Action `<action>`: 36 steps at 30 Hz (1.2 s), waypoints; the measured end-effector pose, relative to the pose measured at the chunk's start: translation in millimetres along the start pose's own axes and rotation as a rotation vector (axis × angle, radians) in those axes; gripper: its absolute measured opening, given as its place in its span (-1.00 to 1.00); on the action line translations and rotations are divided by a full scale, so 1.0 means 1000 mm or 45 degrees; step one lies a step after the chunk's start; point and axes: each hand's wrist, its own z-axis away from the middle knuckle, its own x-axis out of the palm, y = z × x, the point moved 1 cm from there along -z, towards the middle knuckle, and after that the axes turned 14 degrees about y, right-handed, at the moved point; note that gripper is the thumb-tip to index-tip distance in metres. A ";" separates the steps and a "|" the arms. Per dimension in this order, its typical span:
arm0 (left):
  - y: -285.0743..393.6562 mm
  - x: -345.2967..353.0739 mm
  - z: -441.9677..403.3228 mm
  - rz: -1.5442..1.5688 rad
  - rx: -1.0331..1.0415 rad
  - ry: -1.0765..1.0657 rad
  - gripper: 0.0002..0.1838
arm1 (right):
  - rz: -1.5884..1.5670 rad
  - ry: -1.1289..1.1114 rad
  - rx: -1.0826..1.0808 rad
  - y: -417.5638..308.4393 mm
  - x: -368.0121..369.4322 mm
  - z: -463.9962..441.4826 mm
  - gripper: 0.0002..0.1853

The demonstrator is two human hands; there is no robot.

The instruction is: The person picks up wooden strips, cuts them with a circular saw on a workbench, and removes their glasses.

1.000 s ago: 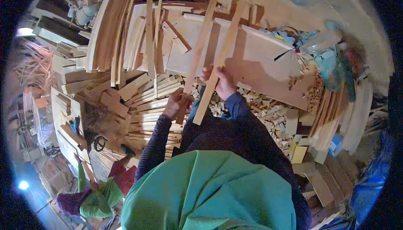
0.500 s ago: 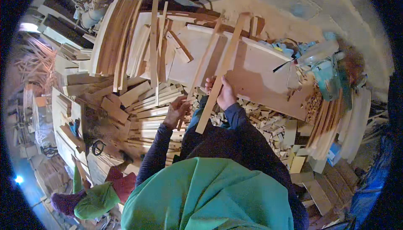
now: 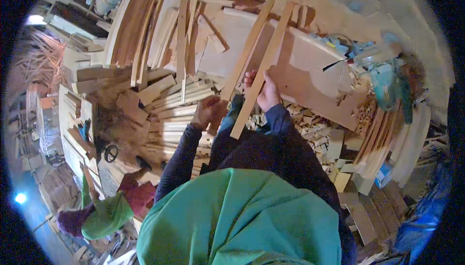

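Observation:
In my right hand (image 3: 269, 94) is a long flat wooden strip (image 3: 261, 74), held near its middle, thumb on one edge and fingertips at the other. It slants from the far side of the board down toward my lap. My left hand (image 3: 207, 112), slightly blurred, is closed on the lower part of a second wooden strip (image 3: 246, 52). That strip lies almost parallel to the first, to its left, with a gap between them. Below both is a broad pale board (image 3: 310, 78), on which the strips and my arms cast shadows.
Long boards (image 3: 133, 28) are stacked at the upper left. Sticks (image 3: 181, 103) lie fanned out left of my left hand, and small offcuts (image 3: 310, 129) are heaped at the right. Plastic bags (image 3: 382, 81) rest beyond the board's right end. Another person (image 3: 109, 214) works at the lower left.
The strip in my left hand has turned, so its broad face shows instead of its narrow edge. The whole view has shifted, with most things slightly higher. My right hand still holds its strip.

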 end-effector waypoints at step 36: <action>0.039 0.040 0.033 -0.349 0.226 0.285 -0.63 | 0.158 0.186 -0.159 0.008 0.023 0.009 -0.62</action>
